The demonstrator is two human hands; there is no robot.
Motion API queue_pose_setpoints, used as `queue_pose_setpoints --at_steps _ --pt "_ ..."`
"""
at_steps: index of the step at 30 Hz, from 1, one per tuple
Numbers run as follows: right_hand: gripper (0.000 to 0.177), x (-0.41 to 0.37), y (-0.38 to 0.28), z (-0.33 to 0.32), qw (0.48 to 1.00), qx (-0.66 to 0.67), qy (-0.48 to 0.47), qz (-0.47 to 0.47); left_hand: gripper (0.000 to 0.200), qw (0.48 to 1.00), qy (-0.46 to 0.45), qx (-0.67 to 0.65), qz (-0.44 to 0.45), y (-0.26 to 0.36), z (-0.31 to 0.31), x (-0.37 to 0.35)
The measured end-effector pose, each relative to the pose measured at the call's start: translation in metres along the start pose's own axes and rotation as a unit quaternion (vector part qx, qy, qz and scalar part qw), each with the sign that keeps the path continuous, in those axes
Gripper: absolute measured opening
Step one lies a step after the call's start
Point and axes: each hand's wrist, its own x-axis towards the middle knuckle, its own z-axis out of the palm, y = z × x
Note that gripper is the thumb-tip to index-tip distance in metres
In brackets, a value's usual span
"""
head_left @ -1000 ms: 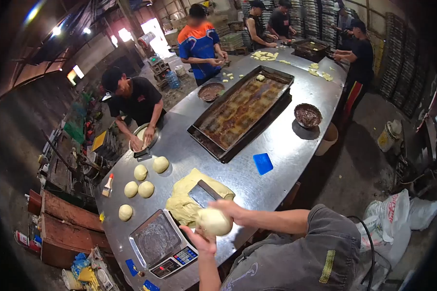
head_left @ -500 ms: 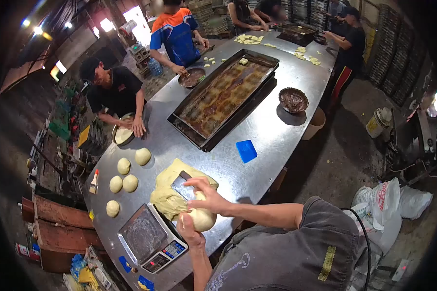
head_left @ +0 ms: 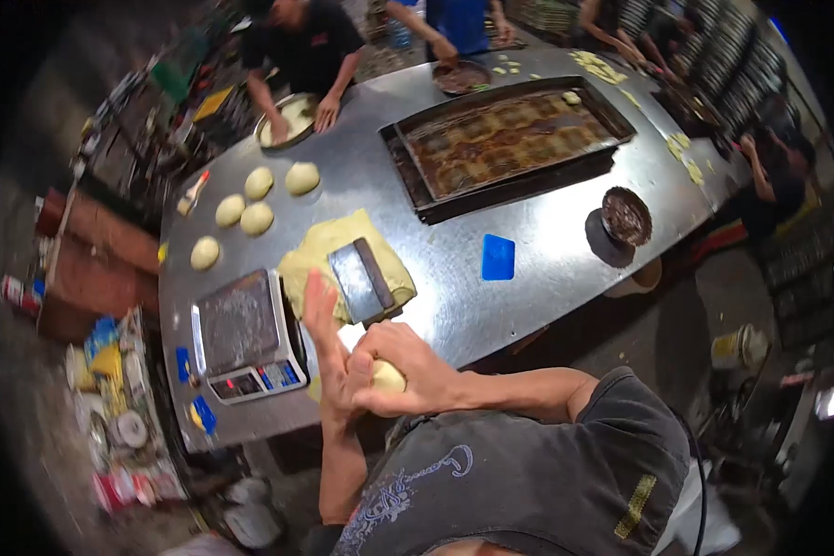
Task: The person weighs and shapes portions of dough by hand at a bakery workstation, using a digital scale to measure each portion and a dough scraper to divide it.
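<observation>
dough ball [head_left: 387,376]: squished between both palms, right at the near edge of the desk [head_left: 547,278]
left hand [head_left: 329,347]: fingers straight, slightly spread, flat against it
right hand [head_left: 417,378]: fingers curled over the top

Pale yellow dough ball [head_left: 388,375], blue scraper [head_left: 498,257], grey steel table [head_left: 547,278], dark brown-glazed tray [head_left: 510,139].

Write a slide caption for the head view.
Right hand presses a dough ball into the open left hand, beside the scale, dough slab and scraper.
</observation>
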Motion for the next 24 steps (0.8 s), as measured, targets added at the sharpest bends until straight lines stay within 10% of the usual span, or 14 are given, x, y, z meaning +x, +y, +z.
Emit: queue_pose_setpoints --at_steps 6,11,13,18,21,24 --pt "0.014 0.020 0.010 -0.016 0.995 -0.062 -0.013 -0.081 0.117 0.935 -0.070 -0.260 -0.232 -0.033 0.023 -0.041" --pt "0.073 0.037 0.033 0.002 0.995 -0.091 0.050 -0.005 0.044 0.987 0.032 -0.130 -0.092 -0.049 0.006 -0.036" --pt "0.088 0.029 0.067 0.016 0.986 0.107 -0.081 0.098 0.043 0.992 0.075 -0.023 -0.094 -0.041 -0.004 -0.042" --pt "0.103 0.010 0.102 0.062 0.787 0.376 -0.347 0.344 0.081 0.975 -0.055 -0.135 -0.169 -0.018 -0.063 -0.041" --pt "0.085 0.019 0.073 0.104 0.662 0.530 -0.271 0.456 0.112 0.989 -0.048 0.022 -0.140 -0.026 -0.112 -0.058" --pt "0.098 0.084 0.048 0.127 0.459 0.682 -0.353 0.446 0.073 0.952 0.173 0.224 -0.116 -0.028 -0.184 -0.074"
